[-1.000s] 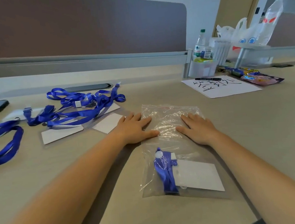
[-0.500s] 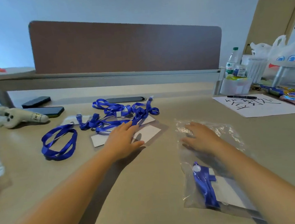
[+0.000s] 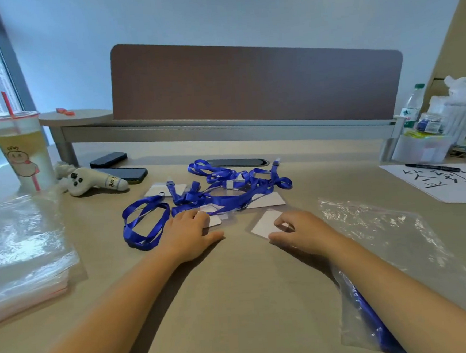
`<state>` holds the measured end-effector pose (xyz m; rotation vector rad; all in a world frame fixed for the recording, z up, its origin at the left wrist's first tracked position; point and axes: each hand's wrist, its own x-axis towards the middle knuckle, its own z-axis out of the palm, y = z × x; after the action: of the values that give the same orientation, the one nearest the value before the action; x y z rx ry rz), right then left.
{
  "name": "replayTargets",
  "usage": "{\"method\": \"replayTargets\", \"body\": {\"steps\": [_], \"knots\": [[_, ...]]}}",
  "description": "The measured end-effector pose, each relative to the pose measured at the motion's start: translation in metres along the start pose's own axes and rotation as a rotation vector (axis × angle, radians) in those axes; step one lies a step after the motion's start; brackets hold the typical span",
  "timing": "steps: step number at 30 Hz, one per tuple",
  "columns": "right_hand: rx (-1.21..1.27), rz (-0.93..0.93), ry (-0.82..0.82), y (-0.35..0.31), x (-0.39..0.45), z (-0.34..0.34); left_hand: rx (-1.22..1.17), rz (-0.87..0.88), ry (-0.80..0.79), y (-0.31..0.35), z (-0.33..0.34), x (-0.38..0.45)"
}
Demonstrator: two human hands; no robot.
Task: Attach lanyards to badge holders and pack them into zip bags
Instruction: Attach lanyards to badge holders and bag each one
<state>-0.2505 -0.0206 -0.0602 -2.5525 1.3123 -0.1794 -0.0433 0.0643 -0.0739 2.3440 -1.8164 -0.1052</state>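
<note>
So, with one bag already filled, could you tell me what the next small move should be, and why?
Probably pinch up the badge holder under the right hand. Its fingers are already curled on it, no lanyard is attached to it, and the left hand rests beside the loose blue lanyards, ready to take one.

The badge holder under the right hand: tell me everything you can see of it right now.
The badge holder is a clear, soft-looking plastic sleeve with a plain white card inside. It lies flat and skewed on the beige desk, apart from the tangle of blue lanyards behind it; no lanyard is attached to it. The right hand covers its near right corner, fingers curled onto it. Whether it is pinched or only touched is unclear.
</note>
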Motion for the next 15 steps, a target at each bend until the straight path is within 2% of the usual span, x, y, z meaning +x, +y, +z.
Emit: {"method": "replayTargets", "body": {"steps": [4, 10, 15], "knots": [[0.014, 0.017, 0.046, 0.0, 0.002, -0.003, -0.024, 0.038, 0.113, 0.011, 0.0, 0.011], [0.035, -0.031, 0.091, -0.002, 0.017, -0.004, -0.01, 0.047, -0.054, 0.022, 0.004, 0.033], [0.004, -0.149, 0.092, -0.023, 0.047, 0.002, -0.006, 0.048, -0.09, 0.005, 0.002, 0.034]]}}
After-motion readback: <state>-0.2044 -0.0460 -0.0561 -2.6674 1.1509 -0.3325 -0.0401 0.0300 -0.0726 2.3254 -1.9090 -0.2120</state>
